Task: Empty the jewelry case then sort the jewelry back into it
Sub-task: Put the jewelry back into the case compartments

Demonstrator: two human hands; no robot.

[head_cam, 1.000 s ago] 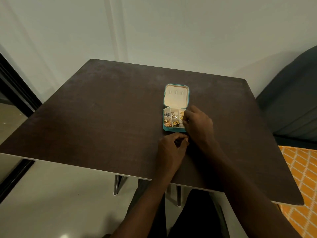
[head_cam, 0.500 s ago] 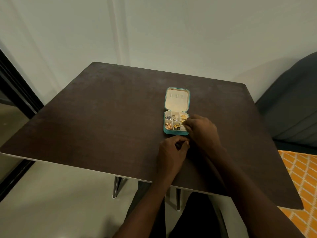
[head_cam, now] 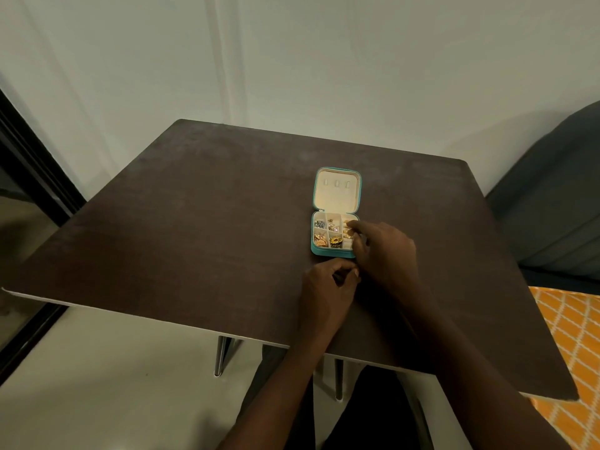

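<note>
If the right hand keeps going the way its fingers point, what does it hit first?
The right hand points left and slightly away, fingers over the open case's right-hand compartments. Going on, it would likely meet the gold jewelry there first, then the dividers; its height above them is unclear.

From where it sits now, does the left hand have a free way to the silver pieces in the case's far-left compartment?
Probably yes. The left hand rests just before the open jewelry case; the right hand covers only its right side, leaving the silver pieces uncovered.
</note>
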